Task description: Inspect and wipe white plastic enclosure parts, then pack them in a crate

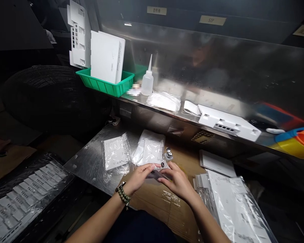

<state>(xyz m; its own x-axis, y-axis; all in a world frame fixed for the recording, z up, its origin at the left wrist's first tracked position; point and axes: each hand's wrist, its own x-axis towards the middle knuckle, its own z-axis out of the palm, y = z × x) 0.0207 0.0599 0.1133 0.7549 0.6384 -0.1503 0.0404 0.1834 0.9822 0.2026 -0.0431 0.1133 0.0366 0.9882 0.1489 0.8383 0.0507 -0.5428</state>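
Both of my hands meet over the cardboard on the work table. My left hand (140,177) pinches the left side of a small dark cloth (155,174). On the cloth's right side, my right hand (177,179) has its thumb and fingers closed. Just beyond them lies a white panel in a clear bag (152,152). Another bagged white panel (116,153) is on the metal surface to the left. A small round metal-topped container (169,155) stands right behind my right hand.
A raised shelf (139,103) holds a green tray (105,84) of white panels, a squeeze bottle (147,83), plastic bags (164,101) and a white casing (228,122). Bagged white parts (233,202) lie right, more parts (27,195) lower left.
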